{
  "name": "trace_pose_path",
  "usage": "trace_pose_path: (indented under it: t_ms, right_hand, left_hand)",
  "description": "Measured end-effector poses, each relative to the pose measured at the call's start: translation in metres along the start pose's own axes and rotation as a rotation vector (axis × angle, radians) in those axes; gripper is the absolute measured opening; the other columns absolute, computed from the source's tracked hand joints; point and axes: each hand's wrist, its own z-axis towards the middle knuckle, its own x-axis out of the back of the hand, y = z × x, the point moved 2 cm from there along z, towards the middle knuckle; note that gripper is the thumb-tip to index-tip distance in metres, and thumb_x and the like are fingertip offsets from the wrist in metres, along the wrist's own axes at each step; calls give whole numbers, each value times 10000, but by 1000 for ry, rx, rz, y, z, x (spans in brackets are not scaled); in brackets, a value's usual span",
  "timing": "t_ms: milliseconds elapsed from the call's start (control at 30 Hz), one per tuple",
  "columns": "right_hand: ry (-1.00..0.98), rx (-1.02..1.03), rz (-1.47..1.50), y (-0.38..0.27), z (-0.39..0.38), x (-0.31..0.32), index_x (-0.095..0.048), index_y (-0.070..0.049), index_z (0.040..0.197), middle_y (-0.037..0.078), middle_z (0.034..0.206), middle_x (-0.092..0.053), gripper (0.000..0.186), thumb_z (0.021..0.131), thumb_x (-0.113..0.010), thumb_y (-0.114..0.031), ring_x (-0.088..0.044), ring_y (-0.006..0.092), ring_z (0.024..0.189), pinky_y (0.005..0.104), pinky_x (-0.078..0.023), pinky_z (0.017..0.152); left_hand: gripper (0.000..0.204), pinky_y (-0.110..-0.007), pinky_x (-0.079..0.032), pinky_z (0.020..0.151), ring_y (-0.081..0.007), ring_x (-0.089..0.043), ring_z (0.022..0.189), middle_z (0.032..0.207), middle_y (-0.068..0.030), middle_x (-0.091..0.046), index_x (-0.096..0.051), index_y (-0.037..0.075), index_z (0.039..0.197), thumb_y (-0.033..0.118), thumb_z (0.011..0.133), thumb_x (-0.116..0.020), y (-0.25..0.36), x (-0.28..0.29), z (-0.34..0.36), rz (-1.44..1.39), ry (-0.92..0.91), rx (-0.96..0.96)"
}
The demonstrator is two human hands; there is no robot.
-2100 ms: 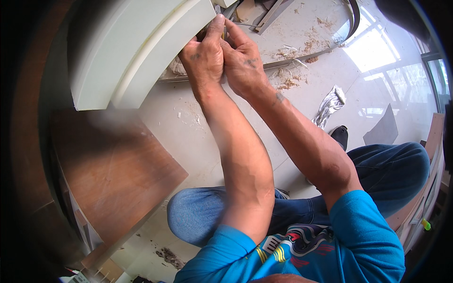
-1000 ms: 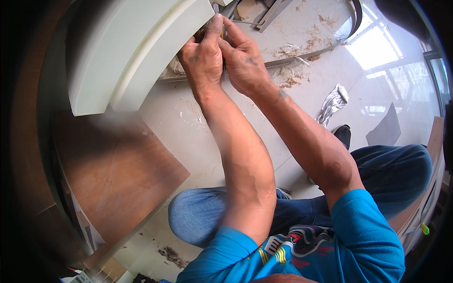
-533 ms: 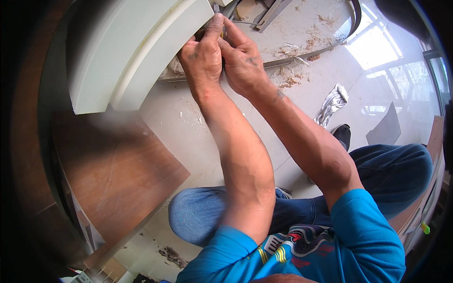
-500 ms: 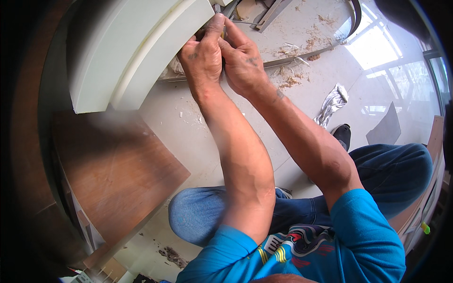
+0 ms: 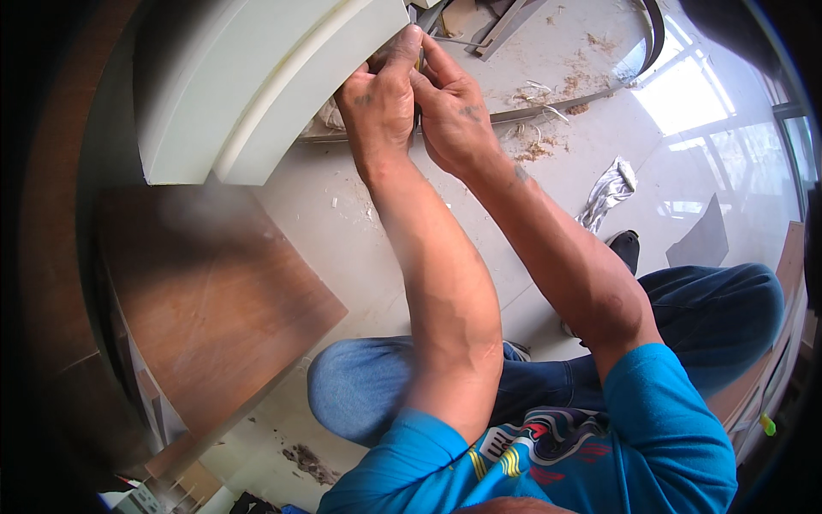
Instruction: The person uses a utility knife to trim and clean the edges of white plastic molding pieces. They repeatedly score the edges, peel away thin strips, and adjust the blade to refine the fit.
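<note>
A pale, white-edged panel point(image 5: 282, 77) with a raised moulding strip juts in from the upper left. Against its right end, my left hand point(image 5: 382, 107) is closed, its thumb pointing up along the edge. Beside it and touching it, my right hand point(image 5: 455, 116) is closed too, fingers bent toward the same spot. Something small and dark lies between the two hands; mostly covered by the fingers, its kind cannot be made out. A thin grey rod point(image 5: 458, 40) shows just right of the fingertips; whether a hand holds it is unclear.
A curved dark strip point(image 5: 548, 111) arcs over the pale floor behind my hands, with shavings point(image 5: 535, 146) around it. A brown wooden board point(image 5: 231, 317) lies at left. A crumpled grey-white cloth point(image 5: 610, 193) and a grey offcut point(image 5: 700, 236) lie at right.
The panel and both hands sit slightly farther right and higher in the picture, as the whole view has shifted a little. My hands' grip looks the same.
</note>
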Motion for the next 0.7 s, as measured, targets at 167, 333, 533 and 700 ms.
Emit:
trace_pose_path:
  t_ms: [167,333,533,700]
  right_hand:
    - [-10,45,55,4,8,0,-512,-23,1548,84,1199,-709,524,1073,-653,-192,-622,109,1035,261,-530,852]
    - [-26,40,10,6,10,4,-511,-24,1550,78,1215,-708,517,1077,-636,-192,-625,111,1049,262,-532,879]
    - [-26,36,62,2,9,4,-526,-24,1536,72,1245,-695,498,1071,-639,-163,-619,108,1075,265,-527,911]
    - [-40,54,59,2,12,5,-537,-22,1521,64,1241,-689,476,1070,-632,-141,-614,107,1084,265,-522,923]
  left_hand:
    - [317,-298,-536,904,-162,-675,1028,1133,-75,-737,-754,-17,1180,136,924,-859,1,-3,0,84,58,-16]
    - [355,-318,-518,969,-186,-670,1082,1159,-81,-736,-749,-21,1193,171,920,-870,0,-4,1,69,57,-55]
    - [372,-330,-511,990,-190,-664,1105,1191,-86,-727,-740,-20,1209,175,920,-869,29,-21,-15,67,16,-22]
    - [384,-328,-512,999,-197,-669,1112,1206,-93,-729,-738,-29,1221,169,918,-869,29,-30,-11,98,137,37]
